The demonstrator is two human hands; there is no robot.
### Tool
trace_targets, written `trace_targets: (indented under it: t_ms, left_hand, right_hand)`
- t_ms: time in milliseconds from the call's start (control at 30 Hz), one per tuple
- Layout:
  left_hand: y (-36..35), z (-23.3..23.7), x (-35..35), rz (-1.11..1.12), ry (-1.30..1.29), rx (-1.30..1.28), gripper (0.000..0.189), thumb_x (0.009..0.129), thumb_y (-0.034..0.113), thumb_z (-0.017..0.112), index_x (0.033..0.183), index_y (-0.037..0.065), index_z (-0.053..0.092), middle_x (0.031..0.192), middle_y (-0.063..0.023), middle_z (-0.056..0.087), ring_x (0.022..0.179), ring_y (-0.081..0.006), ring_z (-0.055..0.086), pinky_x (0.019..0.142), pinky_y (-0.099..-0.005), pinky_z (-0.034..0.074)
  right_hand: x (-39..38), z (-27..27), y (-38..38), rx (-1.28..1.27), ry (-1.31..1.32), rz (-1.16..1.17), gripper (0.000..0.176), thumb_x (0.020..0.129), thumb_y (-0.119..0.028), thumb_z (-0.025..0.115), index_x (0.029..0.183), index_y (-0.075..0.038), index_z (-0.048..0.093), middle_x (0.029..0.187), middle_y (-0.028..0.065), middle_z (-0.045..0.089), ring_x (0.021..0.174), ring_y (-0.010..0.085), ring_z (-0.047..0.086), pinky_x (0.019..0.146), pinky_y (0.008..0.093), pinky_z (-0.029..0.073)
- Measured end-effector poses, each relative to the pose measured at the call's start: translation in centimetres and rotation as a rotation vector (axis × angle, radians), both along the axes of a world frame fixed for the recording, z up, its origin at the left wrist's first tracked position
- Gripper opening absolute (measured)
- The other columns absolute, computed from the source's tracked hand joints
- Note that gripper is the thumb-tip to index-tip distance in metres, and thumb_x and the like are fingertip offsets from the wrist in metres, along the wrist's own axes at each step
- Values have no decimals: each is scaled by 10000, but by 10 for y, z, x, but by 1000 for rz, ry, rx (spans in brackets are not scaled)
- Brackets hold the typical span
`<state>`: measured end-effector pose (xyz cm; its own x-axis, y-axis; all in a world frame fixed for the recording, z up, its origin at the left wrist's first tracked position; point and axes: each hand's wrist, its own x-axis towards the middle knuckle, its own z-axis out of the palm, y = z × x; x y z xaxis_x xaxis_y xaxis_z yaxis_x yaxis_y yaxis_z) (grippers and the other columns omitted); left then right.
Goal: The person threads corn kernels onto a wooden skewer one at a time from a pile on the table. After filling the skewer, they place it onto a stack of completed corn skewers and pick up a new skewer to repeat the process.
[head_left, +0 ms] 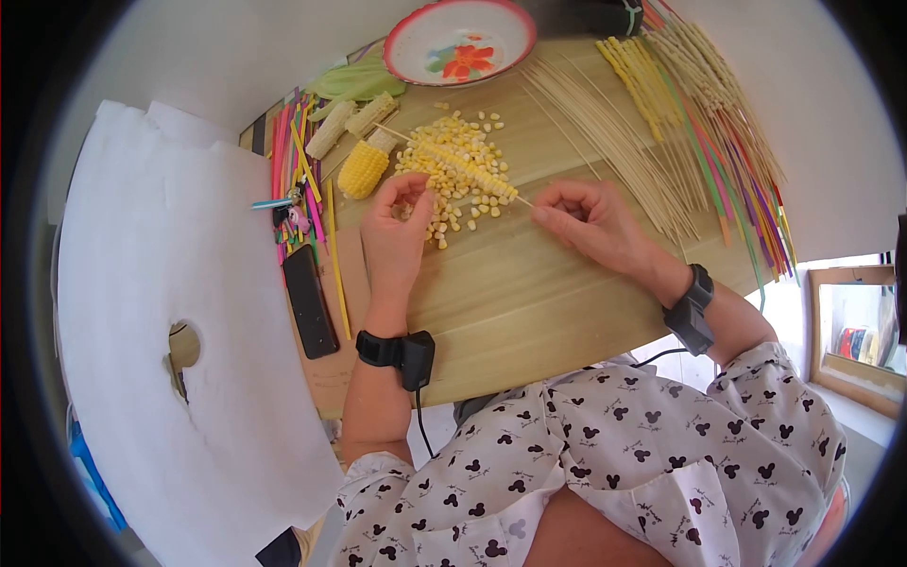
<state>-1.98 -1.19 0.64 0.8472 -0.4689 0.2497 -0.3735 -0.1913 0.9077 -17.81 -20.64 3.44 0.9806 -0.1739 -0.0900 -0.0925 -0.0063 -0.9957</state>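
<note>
My right hand [588, 223] pinches the lower end of a thin wooden skewer [389, 132]. Yellow corn kernels [465, 166] are threaded in a row along most of its length. The skewer slants up to the left over a pile of loose corn kernels [482, 142] on the table. At the pile's left edge is my left hand [399, 219], its fingers curled towards the thumb; what they hold, if anything, is too small to make out. Just beyond it lies a partly stripped corn cob [363, 170], beside two mostly bare cobs [331, 130] [372, 114].
An enamel basin [397, 57] with a red rim stands at the back. Bare skewers [614, 142] lie to the right, beside kernel-filled skewers [631, 85] and coloured sticks [746, 189]. A black phone [309, 300] and more coloured sticks [282, 151] lie left.
</note>
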Motion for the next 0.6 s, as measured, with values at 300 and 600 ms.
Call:
trace_targets:
  t_ms: [300, 600]
  left_hand:
    - [13, -5, 22, 79, 386, -473, 222, 888, 73, 593, 1084, -30, 614, 924, -69, 639, 811, -92, 557, 749, -220, 442]
    - [28, -12, 37, 32, 698, -819, 274, 891, 53, 569, 1149, -38, 563, 969, -86, 611, 807, -130, 552, 776, -259, 467]
  right_hand:
    - [-2, -1, 3, 4, 47, 75, 159, 913, -148, 581, 831, -12, 590, 664, -99, 473, 587, -26, 367, 498, 164, 304]
    - [-1, 3, 10, -12, 93, 134, 157, 911, -153, 597, 864, -4, 610, 649, -100, 478, 583, -26, 362, 491, 169, 289]
